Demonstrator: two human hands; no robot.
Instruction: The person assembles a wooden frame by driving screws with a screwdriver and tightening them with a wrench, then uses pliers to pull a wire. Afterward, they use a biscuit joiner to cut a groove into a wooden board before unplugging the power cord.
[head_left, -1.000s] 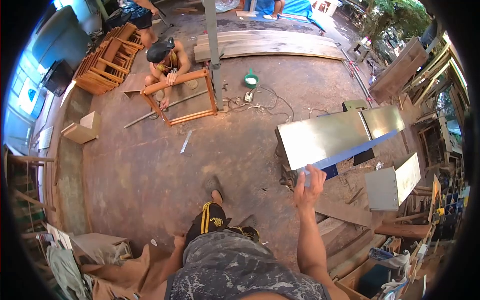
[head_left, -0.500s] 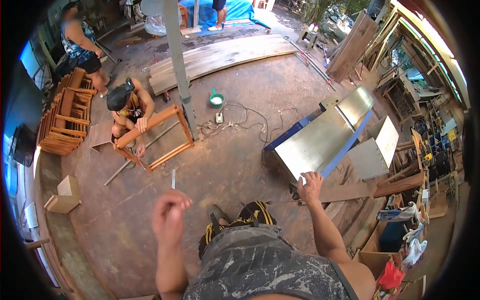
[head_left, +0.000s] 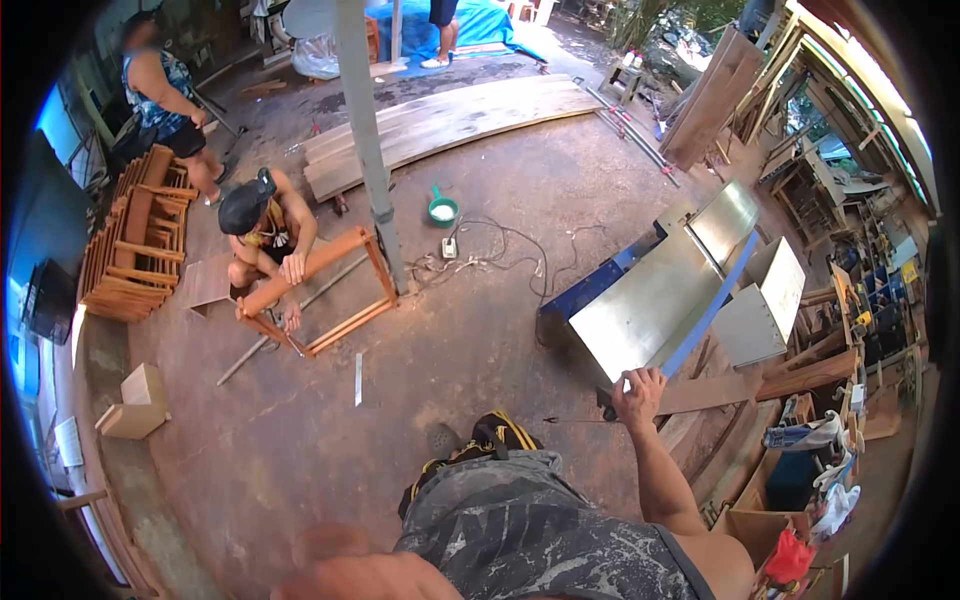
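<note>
A jointer (head_left: 640, 315) with a shiny metal bed and blue sides stands to my right. My right hand (head_left: 638, 395) is at the near end of its bed, fingers bent over the metal edge. Low in the view, close to my body, my left hand (head_left: 355, 572) is smeared by motion. Its fingers cannot be made out, and I see nothing in it.
Left of centre, a crouching person (head_left: 262, 225) holds a wooden frame (head_left: 320, 270) beside a post (head_left: 367, 130). Long planks (head_left: 450, 120) lie behind. Cables (head_left: 500, 240) and a green dipper (head_left: 442, 208) are on the floor. Stacked wooden frames (head_left: 140, 235) stand far left.
My left hand has dropped from in front of me to the bottom edge of the view. My right hand stays at the jointer's end, its fingers now more bent. The view has shifted slightly.
</note>
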